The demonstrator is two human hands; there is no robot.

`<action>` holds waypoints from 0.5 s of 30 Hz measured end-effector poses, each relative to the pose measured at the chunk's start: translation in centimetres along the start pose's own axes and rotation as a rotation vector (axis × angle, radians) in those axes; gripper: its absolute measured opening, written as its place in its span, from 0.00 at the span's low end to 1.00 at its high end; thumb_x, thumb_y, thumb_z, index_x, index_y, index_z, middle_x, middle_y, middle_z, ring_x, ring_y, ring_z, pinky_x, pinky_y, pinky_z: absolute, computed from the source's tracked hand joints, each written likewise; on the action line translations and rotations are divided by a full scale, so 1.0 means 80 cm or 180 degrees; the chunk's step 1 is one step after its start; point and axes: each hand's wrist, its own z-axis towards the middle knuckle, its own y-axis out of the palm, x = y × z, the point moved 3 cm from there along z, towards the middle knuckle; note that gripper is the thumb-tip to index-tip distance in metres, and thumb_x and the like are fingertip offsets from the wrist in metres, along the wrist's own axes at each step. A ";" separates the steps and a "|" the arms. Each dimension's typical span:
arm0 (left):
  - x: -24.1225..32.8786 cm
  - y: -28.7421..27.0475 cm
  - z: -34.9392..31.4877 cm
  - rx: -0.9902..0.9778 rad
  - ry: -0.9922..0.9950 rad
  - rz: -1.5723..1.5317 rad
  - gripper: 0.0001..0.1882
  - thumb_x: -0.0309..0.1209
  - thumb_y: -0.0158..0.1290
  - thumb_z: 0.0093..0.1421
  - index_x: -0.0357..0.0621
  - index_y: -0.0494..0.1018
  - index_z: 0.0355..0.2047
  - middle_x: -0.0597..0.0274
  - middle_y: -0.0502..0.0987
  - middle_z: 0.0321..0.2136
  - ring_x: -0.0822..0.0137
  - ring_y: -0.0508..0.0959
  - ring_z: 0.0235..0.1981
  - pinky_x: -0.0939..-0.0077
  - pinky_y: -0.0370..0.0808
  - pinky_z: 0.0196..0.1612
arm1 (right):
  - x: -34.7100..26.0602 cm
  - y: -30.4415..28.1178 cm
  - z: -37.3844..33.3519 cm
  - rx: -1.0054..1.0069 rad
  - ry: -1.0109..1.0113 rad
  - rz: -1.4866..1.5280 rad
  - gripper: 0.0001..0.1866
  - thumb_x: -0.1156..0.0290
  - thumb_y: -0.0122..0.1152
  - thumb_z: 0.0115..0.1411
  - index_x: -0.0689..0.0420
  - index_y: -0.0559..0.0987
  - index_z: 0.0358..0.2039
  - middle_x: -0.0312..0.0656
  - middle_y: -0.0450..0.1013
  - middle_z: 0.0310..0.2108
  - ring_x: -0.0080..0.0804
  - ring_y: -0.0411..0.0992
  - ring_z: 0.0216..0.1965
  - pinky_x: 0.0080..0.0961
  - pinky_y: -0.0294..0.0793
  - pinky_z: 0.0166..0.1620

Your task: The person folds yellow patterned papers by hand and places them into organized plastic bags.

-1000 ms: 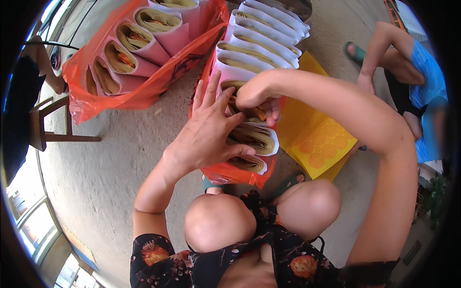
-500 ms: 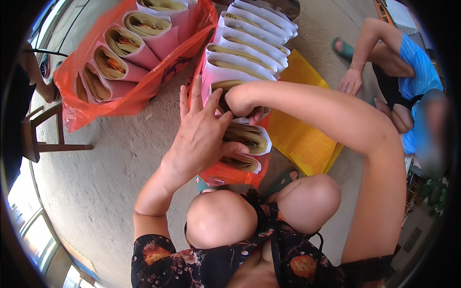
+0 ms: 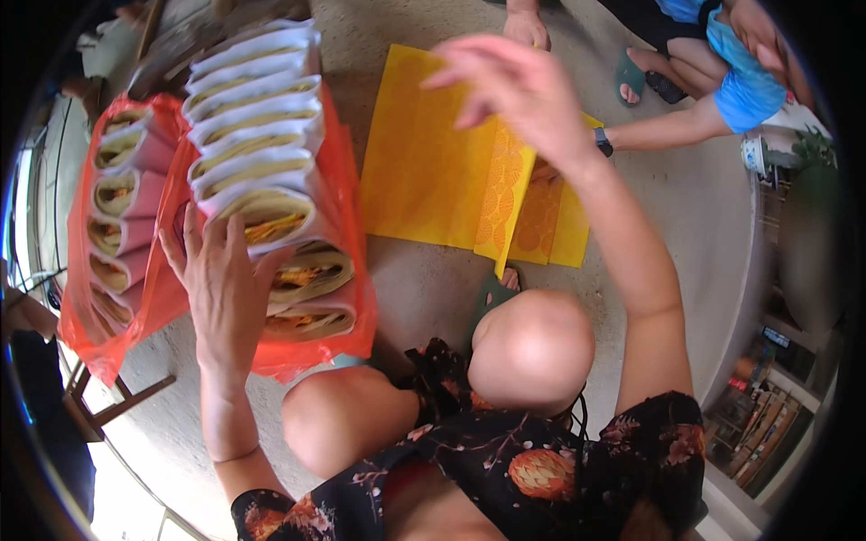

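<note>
My left hand (image 3: 221, 279), fingers spread, rests along the side of the near bundles of folded paper (image 3: 263, 216) in a red plastic bag (image 3: 350, 198). The bundles stand in a row, wrapped in white and pink paper, and the nearest ones show orange paper inside their yellowish folds. Raised in the air, my right hand (image 3: 514, 90) is slightly blurred, with fingers stretched apart and nothing visible in them. Below it lie large yellow sheets (image 3: 424, 162), partly printed with a round orange pattern. Another person's hand (image 3: 545, 171) is partly hidden at those sheets.
A second red bag (image 3: 77, 298) with similar bundles stands at the left. The other person, in blue, crouches at the far right, one hand (image 3: 528, 32) near the sheets' far edge. A wooden stool (image 3: 108, 406) is at the lower left, and a potted plant (image 3: 812, 149) at the right.
The view has turned rightward. My right hand has left the bundles and risen over the yellow sheets. My left hand stays at the bundles. The other person has reached to the sheets, one now upturned.
</note>
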 end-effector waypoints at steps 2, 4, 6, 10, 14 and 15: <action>0.047 -0.023 0.028 0.0613 0.0657 -0.0095 0.27 0.37 0.60 0.57 0.36 0.71 0.53 0.49 0.73 0.54 0.48 0.62 0.64 0.49 0.52 0.68 | 0.076 -0.110 -0.070 0.1323 0.0444 -0.0480 0.16 0.63 0.51 0.71 0.63 0.76 0.48 0.43 0.80 0.38 0.21 0.77 0.30 0.17 0.78 0.36; 0.120 -0.044 0.069 0.0488 0.1500 -0.0606 0.24 0.30 0.57 0.56 0.32 0.70 0.52 0.48 0.73 0.53 0.47 0.65 0.62 0.52 0.58 0.66 | 0.168 -0.155 -0.147 0.1825 0.1301 -0.0390 0.24 0.54 0.59 0.66 0.65 0.75 0.47 0.43 0.78 0.41 0.23 0.76 0.39 0.22 0.77 0.42; 0.185 -0.010 0.106 -0.0269 0.2098 -0.1116 0.21 0.29 0.55 0.57 0.30 0.70 0.50 0.42 0.72 0.50 0.44 0.67 0.58 0.55 0.63 0.61 | 0.242 -0.161 -0.208 0.1930 0.2526 -0.0506 0.49 0.41 0.66 0.55 0.68 0.63 0.63 0.59 0.64 0.60 0.46 0.67 0.59 0.39 0.67 0.60; 0.324 0.163 0.168 -0.1254 0.1188 -0.1215 0.29 0.47 0.56 0.61 0.29 0.68 0.48 0.40 0.73 0.47 0.45 0.75 0.50 0.57 0.74 0.52 | 0.287 -0.136 -0.291 0.2470 0.1720 -0.1730 0.46 0.50 0.69 0.54 0.67 0.61 0.63 0.60 0.60 0.63 0.56 0.59 0.63 0.46 0.58 0.65; 0.401 0.245 0.188 -0.1247 0.0018 -0.1714 0.41 0.53 0.63 0.54 0.32 0.61 0.53 0.42 0.70 0.50 0.46 0.75 0.51 0.57 0.75 0.52 | 0.290 -0.124 -0.309 0.1608 0.0677 -0.2623 0.29 0.74 0.61 0.56 0.67 0.67 0.58 0.56 0.61 0.63 0.59 0.60 0.62 0.48 0.60 0.63; 0.420 0.253 0.181 -0.1209 -0.0157 -0.1822 0.42 0.53 0.64 0.53 0.32 0.60 0.53 0.43 0.69 0.51 0.46 0.75 0.51 0.57 0.75 0.52 | 0.299 -0.132 -0.322 0.1460 0.0719 -0.2600 0.29 0.75 0.60 0.56 0.66 0.66 0.59 0.55 0.60 0.63 0.58 0.60 0.62 0.47 0.60 0.64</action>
